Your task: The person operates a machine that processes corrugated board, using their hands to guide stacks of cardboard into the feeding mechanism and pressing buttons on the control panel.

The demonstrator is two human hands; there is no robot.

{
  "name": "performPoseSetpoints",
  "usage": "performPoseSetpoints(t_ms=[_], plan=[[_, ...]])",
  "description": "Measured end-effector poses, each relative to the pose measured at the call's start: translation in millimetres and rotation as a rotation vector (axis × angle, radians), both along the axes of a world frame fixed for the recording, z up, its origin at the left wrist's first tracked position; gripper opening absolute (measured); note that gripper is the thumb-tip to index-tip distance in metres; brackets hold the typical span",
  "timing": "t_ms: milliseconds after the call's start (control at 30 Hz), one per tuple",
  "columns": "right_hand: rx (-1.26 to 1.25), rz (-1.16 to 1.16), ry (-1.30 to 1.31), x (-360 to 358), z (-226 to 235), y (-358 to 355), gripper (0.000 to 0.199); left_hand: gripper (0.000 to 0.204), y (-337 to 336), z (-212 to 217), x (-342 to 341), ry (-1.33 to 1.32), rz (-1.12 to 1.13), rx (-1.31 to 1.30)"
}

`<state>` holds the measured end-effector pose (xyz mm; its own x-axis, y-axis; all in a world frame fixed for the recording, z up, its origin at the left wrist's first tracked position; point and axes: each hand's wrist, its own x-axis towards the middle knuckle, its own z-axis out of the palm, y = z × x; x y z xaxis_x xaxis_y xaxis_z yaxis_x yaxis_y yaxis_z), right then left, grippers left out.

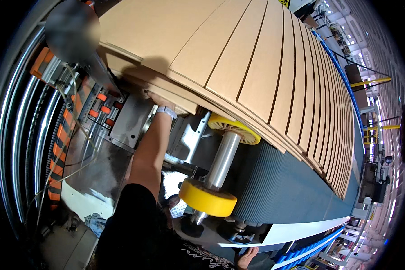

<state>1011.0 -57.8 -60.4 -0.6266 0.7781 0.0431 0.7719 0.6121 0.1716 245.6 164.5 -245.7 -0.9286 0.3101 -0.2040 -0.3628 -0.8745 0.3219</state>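
Stretched forward from the lower left, my left hand, with a pale band on its wrist, is at the near edge of a lower cardboard sheet. Its fingers look closed at that edge, partly hidden in shadow. Above it, many overlapping tan cardboard sheets lie in a shingled row running off to the right. Near the bottom, my right hand lies on the side rail of the conveyor, fingers extended and nothing seen in them. Between my hands, two yellow wheels sit on a steel shaft.
A ribbed dark conveyor belt runs under the sheets to the right. At left stand steel rods, an orange-and-black striped guard and loose cords. A blurred round patch covers the upper left. Blue rollers line the lower right.
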Motion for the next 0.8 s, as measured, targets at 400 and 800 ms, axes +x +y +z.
performPoseSetpoints(t_ms=[400,800], plan=[[-0.175,-0.153,-0.03,-20,12,-6,0.097,0.065,-16,53,30,-0.332,-0.146,-0.241],[-0.278,-0.249,0.102,-7,13,-8,0.045,0.072,30,-24,-14,-0.47,0.239,-0.67]])
